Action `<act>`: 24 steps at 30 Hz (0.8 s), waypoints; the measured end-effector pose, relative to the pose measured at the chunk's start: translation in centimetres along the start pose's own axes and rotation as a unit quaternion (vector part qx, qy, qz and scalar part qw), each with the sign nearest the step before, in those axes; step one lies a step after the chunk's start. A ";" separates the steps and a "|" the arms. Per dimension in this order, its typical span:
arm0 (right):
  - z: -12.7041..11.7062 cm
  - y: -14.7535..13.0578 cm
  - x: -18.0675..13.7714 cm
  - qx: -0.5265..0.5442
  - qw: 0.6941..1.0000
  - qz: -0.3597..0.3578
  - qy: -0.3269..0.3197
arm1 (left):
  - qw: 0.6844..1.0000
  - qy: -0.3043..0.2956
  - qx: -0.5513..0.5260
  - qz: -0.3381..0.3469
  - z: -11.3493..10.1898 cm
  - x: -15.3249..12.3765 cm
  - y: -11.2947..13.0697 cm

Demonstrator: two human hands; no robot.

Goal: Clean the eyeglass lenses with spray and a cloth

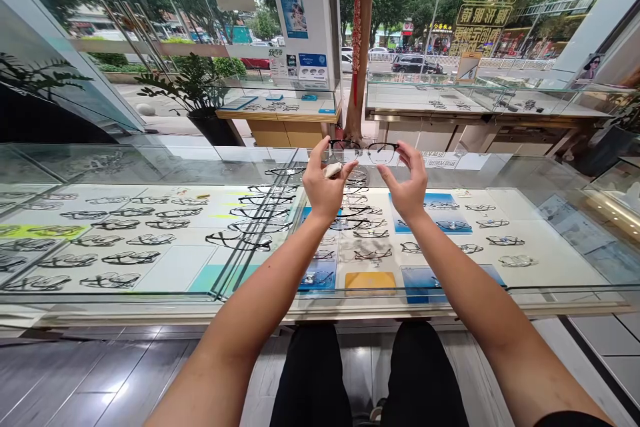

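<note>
I hold a pair of black-framed glasses up in front of me with both hands, above a glass display counter. My left hand pinches the left end of the frame and also has a small white cloth tucked against its fingers. My right hand pinches the right end of the frame. Under the counter's glass lie several rows of spectacle frames on white and blue trays.
Two more glass display counters stand behind, with a wooden post between them. A potted plant stands at the back left. Shop windows show a street with cars. My legs in black trousers are below.
</note>
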State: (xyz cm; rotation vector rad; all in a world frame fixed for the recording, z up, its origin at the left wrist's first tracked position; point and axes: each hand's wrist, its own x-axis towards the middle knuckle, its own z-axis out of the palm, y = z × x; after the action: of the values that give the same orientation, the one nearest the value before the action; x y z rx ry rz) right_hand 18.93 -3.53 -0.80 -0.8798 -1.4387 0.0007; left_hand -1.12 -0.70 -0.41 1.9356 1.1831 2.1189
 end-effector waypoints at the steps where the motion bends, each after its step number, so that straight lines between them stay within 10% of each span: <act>1: 0.0 -0.2 0.0 0.006 1.000 -0.004 0.005 | 1.000 -0.001 -0.007 -0.007 0.0 0.0 0.0; 24: -0.4 0.7 1.4 0.168 0.968 0.166 0.087 | 0.991 -0.062 -0.098 -0.062 0.6 -0.2 -0.7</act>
State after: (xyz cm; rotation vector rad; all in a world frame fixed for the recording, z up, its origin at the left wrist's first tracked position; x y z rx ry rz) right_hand 19.85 -2.56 0.07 -0.8063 -1.0730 0.4005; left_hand -0.85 -0.04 -0.99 1.8287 1.0028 1.9416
